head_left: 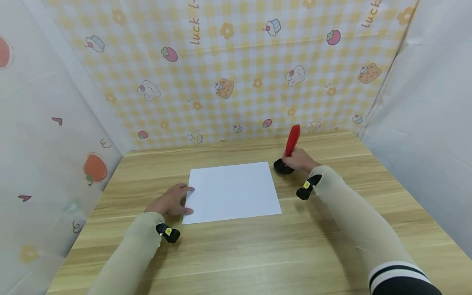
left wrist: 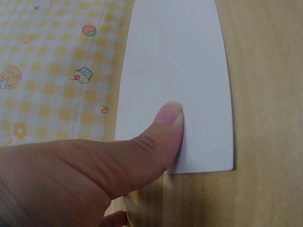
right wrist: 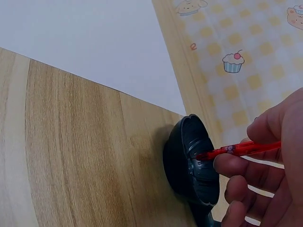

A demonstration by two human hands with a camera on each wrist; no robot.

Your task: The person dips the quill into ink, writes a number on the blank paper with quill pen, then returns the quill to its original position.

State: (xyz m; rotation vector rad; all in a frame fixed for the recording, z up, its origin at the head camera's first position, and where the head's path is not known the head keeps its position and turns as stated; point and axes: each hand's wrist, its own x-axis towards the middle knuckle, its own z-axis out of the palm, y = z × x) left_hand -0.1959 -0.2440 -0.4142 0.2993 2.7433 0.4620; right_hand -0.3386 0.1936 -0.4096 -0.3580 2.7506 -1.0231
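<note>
A sheet of white paper (head_left: 232, 192) lies flat on the table. My left hand (head_left: 170, 200) rests at its left edge, the thumb (left wrist: 163, 127) lying straight on the paper in the left wrist view. To the right of the sheet, my right hand (head_left: 300, 159) pinches a red pen (head_left: 293, 140), whose broad upper end rises above the hand. The pen's lower tip is inside a small black scalloped cup (right wrist: 176, 163), which has a dark stem or handle at its lower end. Whether the tip touches the cup's inner wall I cannot tell.
The wooden table (head_left: 236, 254) meets a yellow checked cloth (head_left: 243, 61) at its back edge. White sheeting stands on both sides, with the right panel (head_left: 424, 123) plain and the left one (head_left: 44, 123) printed. A black wrist camera (head_left: 309, 187) sits on the right sleeve.
</note>
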